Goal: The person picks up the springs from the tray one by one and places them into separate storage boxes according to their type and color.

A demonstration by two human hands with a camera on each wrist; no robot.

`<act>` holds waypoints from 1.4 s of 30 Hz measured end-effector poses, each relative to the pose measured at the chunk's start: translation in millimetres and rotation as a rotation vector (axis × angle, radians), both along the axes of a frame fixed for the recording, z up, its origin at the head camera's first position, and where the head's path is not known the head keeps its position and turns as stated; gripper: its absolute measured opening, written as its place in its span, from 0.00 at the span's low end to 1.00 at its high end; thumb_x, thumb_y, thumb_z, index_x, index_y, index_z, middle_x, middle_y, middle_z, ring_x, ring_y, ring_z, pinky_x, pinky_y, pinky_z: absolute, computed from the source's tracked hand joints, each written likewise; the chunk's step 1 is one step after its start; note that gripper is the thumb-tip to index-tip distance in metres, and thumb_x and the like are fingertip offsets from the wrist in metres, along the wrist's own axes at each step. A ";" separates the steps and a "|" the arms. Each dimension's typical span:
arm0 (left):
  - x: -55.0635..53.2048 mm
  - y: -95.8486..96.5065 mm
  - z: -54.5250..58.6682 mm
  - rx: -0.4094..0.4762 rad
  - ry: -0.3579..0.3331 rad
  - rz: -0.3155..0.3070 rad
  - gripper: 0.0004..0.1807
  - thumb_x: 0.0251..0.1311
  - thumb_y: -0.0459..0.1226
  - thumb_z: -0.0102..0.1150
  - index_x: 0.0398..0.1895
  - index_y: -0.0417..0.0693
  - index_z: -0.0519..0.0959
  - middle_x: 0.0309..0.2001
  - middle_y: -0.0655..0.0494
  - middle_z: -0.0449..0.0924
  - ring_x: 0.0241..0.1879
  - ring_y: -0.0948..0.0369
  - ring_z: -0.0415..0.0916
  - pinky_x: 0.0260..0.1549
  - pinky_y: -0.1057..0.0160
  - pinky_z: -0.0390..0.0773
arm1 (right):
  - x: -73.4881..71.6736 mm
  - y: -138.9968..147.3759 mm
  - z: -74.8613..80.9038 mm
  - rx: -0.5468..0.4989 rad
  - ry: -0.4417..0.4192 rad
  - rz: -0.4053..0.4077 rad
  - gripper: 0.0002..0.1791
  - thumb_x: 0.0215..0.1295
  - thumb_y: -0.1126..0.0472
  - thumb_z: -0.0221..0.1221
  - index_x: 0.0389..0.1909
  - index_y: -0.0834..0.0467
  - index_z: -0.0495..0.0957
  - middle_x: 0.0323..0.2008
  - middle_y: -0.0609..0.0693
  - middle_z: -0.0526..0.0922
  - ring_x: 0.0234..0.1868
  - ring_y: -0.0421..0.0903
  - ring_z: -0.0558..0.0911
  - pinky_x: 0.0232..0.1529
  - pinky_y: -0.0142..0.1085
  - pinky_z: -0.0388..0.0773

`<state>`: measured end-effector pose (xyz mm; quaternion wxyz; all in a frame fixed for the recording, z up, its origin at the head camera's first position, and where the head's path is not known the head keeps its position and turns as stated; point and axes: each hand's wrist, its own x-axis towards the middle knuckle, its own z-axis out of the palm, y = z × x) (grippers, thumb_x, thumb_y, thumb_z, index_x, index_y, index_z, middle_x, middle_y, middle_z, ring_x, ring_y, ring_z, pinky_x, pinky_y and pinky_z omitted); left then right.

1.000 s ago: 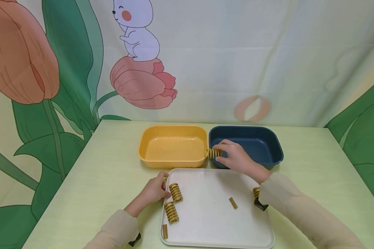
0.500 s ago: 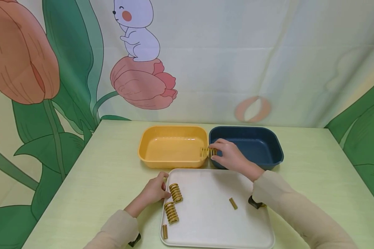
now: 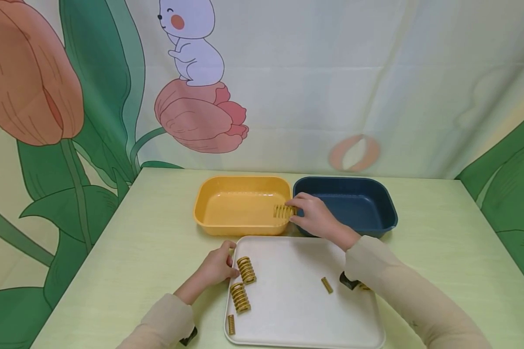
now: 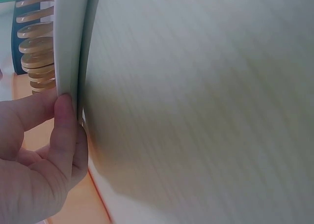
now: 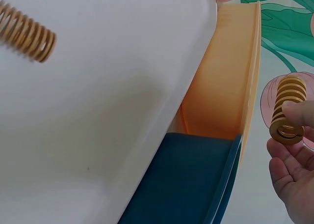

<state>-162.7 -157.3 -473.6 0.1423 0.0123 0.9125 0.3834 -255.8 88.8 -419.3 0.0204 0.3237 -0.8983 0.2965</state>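
My right hand (image 3: pixel 316 216) pinches a large gold coil spring (image 3: pixel 280 211) between thumb and fingers. The spring lies sideways above the right end of the yellow bin (image 3: pixel 224 230); its coils show closely in the right wrist view (image 5: pixel 289 103). At the left rim of the white tray (image 3: pixel 297 315), my left hand (image 3: pixel 216 265) grips the edge, thumb on one side and fingers on the other in the left wrist view. Two large springs (image 3: pixel 246 270) lie by that hand, and a small spring (image 3: pixel 231 325) below them. Another small spring (image 3: pixel 327 285) rests right of the tray's middle.
A dark blue bin (image 3: pixel 353 206) stands against the yellow one, behind the tray. Near the tray's right edge, a further spring (image 3: pixel 364 287) is mostly hidden by the right sleeve. A printed curtain (image 3: pixel 288 97) hangs behind the pale green table (image 3: pixel 157 232).
My right hand has carried the spring leftward, from the blue bin's left edge to over the yellow bin's right end. My left hand has stayed on the tray rim.
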 end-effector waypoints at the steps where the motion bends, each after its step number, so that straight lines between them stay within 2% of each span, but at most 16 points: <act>1: -0.1 0.0 0.1 -0.001 0.001 0.000 0.33 0.41 0.25 0.63 0.54 0.36 0.61 0.23 0.53 0.66 0.20 0.62 0.64 0.19 0.68 0.66 | -0.4 -0.6 -0.2 0.002 0.002 -0.002 0.18 0.52 0.66 0.60 0.47 0.62 0.75 0.42 0.57 0.75 0.39 0.51 0.76 0.37 0.36 0.74; 10: -0.9 -0.8 0.5 -0.018 0.006 -0.005 0.34 0.41 0.26 0.63 0.54 0.36 0.61 0.22 0.53 0.66 0.20 0.62 0.64 0.19 0.68 0.65 | -5.0 -8.7 -0.4 0.015 -0.007 -0.013 0.18 0.53 0.64 0.59 0.47 0.62 0.75 0.41 0.55 0.75 0.39 0.51 0.76 0.38 0.36 0.74; 24: -1.6 -1.9 -1.6 -0.007 -0.001 -0.002 0.34 0.41 0.26 0.63 0.55 0.37 0.61 0.23 0.53 0.66 0.20 0.62 0.64 0.19 0.68 0.65 | -12.8 -21.5 -5.9 0.014 -0.054 -0.050 0.17 0.53 0.64 0.59 0.46 0.61 0.76 0.40 0.54 0.75 0.37 0.45 0.74 0.35 0.32 0.74; 29: -2.0 -2.4 -3.3 -0.008 -0.007 0.001 0.34 0.41 0.26 0.63 0.55 0.37 0.61 0.23 0.53 0.66 0.20 0.62 0.64 0.19 0.68 0.65 | -15.4 -26.4 -9.4 0.011 -0.089 -0.065 0.18 0.53 0.65 0.59 0.47 0.61 0.76 0.41 0.54 0.75 0.38 0.46 0.75 0.38 0.32 0.75; 42: -1.6 -2.7 -3.3 0.007 -0.015 0.003 0.34 0.42 0.26 0.63 0.55 0.38 0.61 0.23 0.53 0.65 0.20 0.62 0.64 0.19 0.68 0.66 | -21.4 -37.2 -15.7 0.051 -0.086 -0.056 0.18 0.53 0.65 0.58 0.47 0.61 0.75 0.38 0.54 0.75 0.38 0.50 0.75 0.39 0.36 0.73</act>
